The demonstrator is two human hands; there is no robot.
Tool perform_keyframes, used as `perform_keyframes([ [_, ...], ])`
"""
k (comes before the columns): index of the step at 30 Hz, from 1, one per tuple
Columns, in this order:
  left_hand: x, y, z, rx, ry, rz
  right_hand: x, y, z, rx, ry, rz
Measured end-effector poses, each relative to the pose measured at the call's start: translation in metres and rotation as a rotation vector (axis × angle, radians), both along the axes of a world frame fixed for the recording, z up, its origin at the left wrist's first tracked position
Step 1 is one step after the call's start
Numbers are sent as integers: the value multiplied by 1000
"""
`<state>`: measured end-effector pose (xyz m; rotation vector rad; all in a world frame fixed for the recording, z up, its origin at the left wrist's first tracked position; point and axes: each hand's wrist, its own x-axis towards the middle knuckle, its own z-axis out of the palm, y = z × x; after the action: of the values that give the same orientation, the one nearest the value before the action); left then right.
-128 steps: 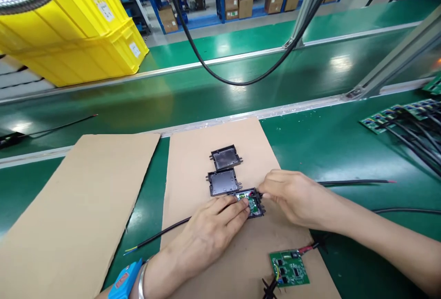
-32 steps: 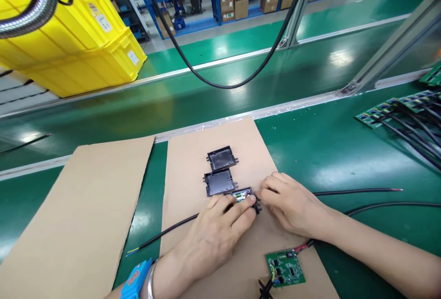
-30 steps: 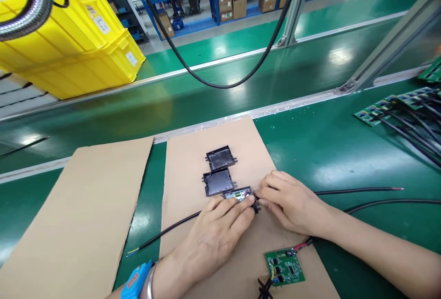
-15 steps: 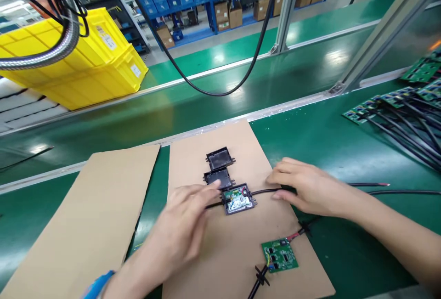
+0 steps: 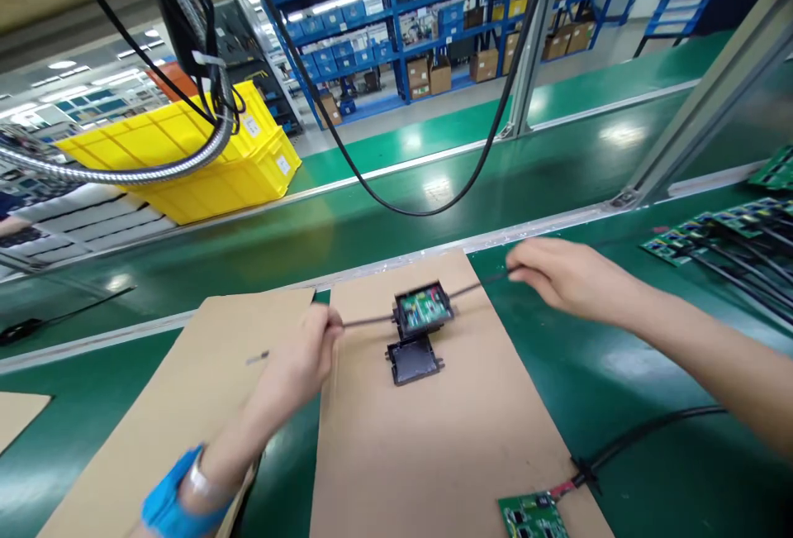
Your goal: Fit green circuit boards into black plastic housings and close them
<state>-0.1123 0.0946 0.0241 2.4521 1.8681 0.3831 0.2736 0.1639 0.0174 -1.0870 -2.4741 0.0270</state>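
A black case with a green circuit board (image 5: 424, 307) inside hangs between my hands, over the upper part of the cardboard sheet (image 5: 396, 455). My left hand (image 5: 317, 340) pinches the black cable (image 5: 368, 321) on its left side. On the other side, my right hand (image 5: 538, 269) grips the right cable (image 5: 481, 283). Just below the case lies an empty black half shell (image 5: 414, 360); another shell is mostly hidden behind the case. A bare green board (image 5: 531, 515) with a red and black lead rests at the bottom edge of the view.
A second cardboard sheet (image 5: 179, 406) lies on the left. Several boards with black cables (image 5: 712, 232) are at the right. Yellow crates (image 5: 248, 166) stand at the back left. A black cable loop (image 5: 427, 211) hangs ahead, beside a metal post (image 5: 533, 50).
Both hands now hold the cables, and the cased board has moved up over the shells. My right hand has risen. The view has shifted, so the bare board sits lower.
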Motion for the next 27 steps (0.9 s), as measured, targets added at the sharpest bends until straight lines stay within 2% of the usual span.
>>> perform_keyframes([
  [3, 1, 85, 14, 90, 35, 64, -18, 70, 17, 39, -20, -65],
  [5, 4, 132, 13, 95, 61, 77, -27, 109, 22, 34, -35, -102],
  [7, 8, 158, 5, 82, 78, 77, -31, 133, 20, 13, -50, -138],
  [9, 11, 157, -5, 59, 74, 50, -31, 134, 15, -22, -60, -146],
  [10, 13, 148, -9, 43, 62, 20, -31, 125, 13, -47, -65, -131],
  [12, 19, 114, -16, -6, 21, -79, -30, 88, 10, -112, -79, -54],
  [15, 33, 46, -21, -116, -64, -277, -32, 0, 8, -265, -119, 165],
  [17, 44, 4, -26, -181, -127, -399, -34, -65, 4, -471, -125, 322],
  [18, 49, -13, -30, -186, -154, -417, -34, -93, 0, -573, -136, 337],
  [20, 57, -40, -38, -175, -214, -423, -35, -137, -11, -616, -149, 254],
  [23, 67, -69, -44, -176, -290, -439, -36, -164, -23, -647, -132, 233],
  [27, 85, -102, -28, -242, -457, -442, -42, -164, -18, -684, -48, 239],
])
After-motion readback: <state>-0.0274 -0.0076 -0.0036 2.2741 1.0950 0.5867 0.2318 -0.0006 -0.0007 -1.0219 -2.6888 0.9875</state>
